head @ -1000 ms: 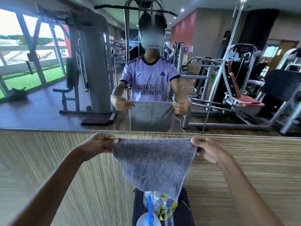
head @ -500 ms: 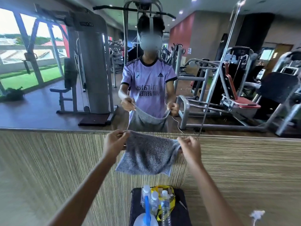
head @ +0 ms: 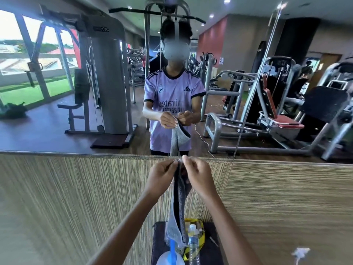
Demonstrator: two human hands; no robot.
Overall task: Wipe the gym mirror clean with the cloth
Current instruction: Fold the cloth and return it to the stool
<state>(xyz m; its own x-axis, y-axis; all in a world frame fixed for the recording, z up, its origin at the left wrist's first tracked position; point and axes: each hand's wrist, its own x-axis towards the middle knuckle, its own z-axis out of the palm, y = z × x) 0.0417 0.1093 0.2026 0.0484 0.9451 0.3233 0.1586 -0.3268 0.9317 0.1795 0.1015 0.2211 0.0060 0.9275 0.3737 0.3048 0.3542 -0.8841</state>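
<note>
Both hands meet at chest height, just under the mirror's point(head: 57, 121) lower edge. Left hand point(head: 162, 175): thumb and fingers pinching the cloth's point(head: 178, 207) top edge. Right hand point(head: 198, 175): same pinch, right against the left, knuckles almost touching, other fingers curled in. Cloth is grey, doubled lengthwise, and hangs straight down from the grip as a narrow strip between my forearms. It is in the air in front of the striped wood panel point(head: 76, 197), not on the glass. Mirror starts just above my fingertips and runs up and out to both sides; the reflection straight above the grip shows the two hands closed together on the folded cloth. Directly below the grip, a dark stand point(head: 212, 251) against the panel holds a clear bottle point(head: 193, 243), a spray bottle point(head: 171, 257) with a blue tube, and something yellow point(head: 201, 232). The cloth's bottom end hangs down at the bottle tops; cannot tell if it touches them.
</note>
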